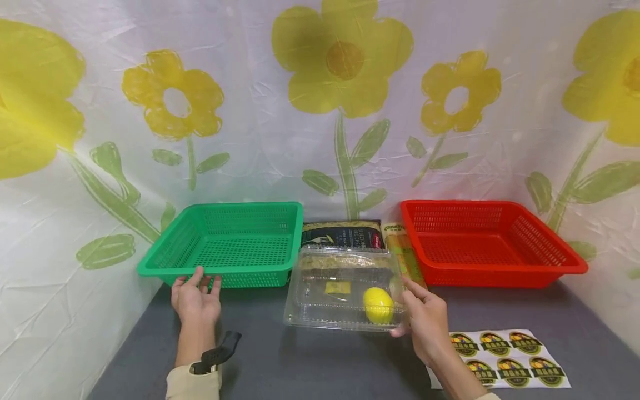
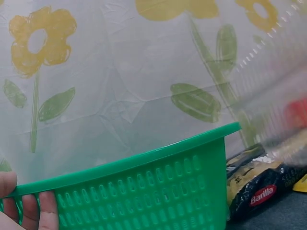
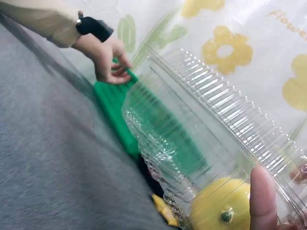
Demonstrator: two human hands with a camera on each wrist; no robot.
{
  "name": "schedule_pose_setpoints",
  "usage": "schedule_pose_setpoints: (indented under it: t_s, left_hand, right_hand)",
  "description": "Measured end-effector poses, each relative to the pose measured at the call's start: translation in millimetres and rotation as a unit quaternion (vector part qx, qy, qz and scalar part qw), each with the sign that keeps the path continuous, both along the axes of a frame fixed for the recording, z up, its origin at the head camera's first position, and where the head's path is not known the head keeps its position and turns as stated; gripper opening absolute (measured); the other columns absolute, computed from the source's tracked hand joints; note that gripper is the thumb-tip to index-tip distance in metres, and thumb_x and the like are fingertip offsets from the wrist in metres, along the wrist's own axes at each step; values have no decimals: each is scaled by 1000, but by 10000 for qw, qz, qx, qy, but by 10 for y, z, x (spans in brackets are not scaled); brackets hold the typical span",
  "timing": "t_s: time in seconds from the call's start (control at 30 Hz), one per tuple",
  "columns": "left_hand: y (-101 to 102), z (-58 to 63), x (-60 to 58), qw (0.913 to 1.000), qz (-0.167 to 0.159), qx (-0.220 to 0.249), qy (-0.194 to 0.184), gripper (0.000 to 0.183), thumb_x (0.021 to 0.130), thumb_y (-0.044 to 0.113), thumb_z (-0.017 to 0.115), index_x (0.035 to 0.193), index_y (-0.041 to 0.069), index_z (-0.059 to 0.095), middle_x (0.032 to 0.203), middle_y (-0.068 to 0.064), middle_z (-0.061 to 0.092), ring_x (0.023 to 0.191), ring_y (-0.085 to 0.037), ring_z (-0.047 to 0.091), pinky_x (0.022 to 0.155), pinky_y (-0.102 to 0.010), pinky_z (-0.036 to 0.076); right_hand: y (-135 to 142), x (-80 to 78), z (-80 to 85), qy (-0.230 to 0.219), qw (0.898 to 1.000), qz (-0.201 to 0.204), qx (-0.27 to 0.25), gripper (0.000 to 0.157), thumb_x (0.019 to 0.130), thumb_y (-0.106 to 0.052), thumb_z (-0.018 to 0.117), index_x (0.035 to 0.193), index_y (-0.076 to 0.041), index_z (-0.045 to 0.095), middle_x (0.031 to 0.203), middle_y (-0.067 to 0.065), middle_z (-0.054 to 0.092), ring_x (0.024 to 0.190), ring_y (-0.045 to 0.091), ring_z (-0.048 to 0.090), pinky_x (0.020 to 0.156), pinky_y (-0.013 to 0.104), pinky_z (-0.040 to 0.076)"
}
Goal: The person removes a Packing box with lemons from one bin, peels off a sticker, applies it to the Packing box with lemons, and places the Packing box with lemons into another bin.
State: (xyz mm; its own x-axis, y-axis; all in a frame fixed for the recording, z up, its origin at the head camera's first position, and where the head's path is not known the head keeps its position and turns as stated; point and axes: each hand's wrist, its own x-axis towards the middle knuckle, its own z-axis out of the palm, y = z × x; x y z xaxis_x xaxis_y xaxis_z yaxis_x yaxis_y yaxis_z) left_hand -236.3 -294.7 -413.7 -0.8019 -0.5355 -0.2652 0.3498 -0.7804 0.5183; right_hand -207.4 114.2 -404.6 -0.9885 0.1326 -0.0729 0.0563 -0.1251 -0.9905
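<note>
My left hand (image 1: 196, 303) grips the near rim of the green plastic basket (image 1: 220, 272), thumb on top and fingers below, as the left wrist view shows too. My right hand (image 1: 425, 319) holds a clear plastic clamshell box (image 1: 315, 316) by its right side, raised over the table and tilted. A yellow lemon (image 1: 378, 305) lies inside the box, at its right end. In the right wrist view, the thumb (image 3: 263, 196) lies along the box beside the lemon (image 3: 220, 203). Nothing is visible inside the green basket.
A red basket (image 1: 505, 269) stands at the back right. Between the baskets lie a dark Barilla bag (image 1: 345, 233) and a yellow-orange packet (image 1: 400, 239). Through the box shows a small yellow piece (image 1: 338, 287). A sticker sheet (image 1: 500, 355) lies front right. A flowered curtain (image 1: 250, 111) hangs behind.
</note>
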Motion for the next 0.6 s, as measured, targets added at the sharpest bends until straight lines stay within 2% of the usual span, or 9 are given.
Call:
schedule_pose_setpoints:
  t_s: [0.13, 0.3, 0.4, 0.6]
  left_hand:
    - [8, 4, 0, 10000, -3, 12, -15, 33, 100, 10, 61, 117, 24, 37, 135, 4, 41, 105, -17, 46, 105, -35, 45]
    - [24, 6, -5, 10000, -36, 25, -4, 35, 99, 11, 62, 118, 24, 36, 134, 5, 41, 104, -17, 45, 104, -34, 45]
    - [20, 5, -6, 10000, -41, 58, 14, 37, 98, 11, 64, 118, 23, 36, 134, 6, 41, 104, -16, 45, 103, -34, 46]
    - [9, 10, -19, 10000, -26, 74, 9, 38, 98, 11, 64, 118, 23, 34, 132, 5, 41, 104, -17, 45, 101, -34, 46]
  right_hand:
    - [19, 15, -102, -71, 10000, 22, 6, 49, 94, -4, 51, 142, 4, 54, 157, 14, 43, 33, 12, 46, 45, 35, 58]
    - [35, 26, -149, -40, 10000, -53, 3, 48, 92, -3, 51, 138, 6, 57, 154, 12, 46, 34, 10, 44, 43, 34, 57]
    - [42, 38, -175, -70, 10000, -48, 43, 50, 91, -2, 51, 140, 5, 56, 154, 13, 45, 36, 11, 46, 43, 36, 57]
    - [37, 62, -257, -122, 9998, 47, 128, 54, 90, -2, 54, 144, 2, 53, 157, 14, 43, 39, 8, 38, 47, 40, 59]
